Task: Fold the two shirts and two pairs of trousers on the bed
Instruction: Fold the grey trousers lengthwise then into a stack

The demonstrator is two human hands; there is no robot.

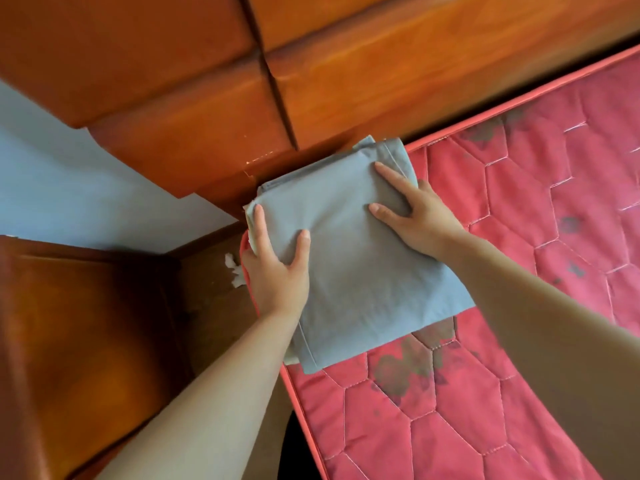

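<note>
- Wooden nightstand sat far left under the blue wall, with white fluff in the gap by the bed.
- Left hand gripped the folded grey garment by its left edge, thumb on top.
- Garment lay at the mattress corner, butted against the wooden headboard, cream cloth peeking out underneath.
- Right hand gripped the right edge.
- Red quilted mattress had dark blotches.

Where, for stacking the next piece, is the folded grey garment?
Head view, left of centre: the folded grey garment lies on the mattress corner by the wooden headboard, left hand and right hand holding it.
</note>
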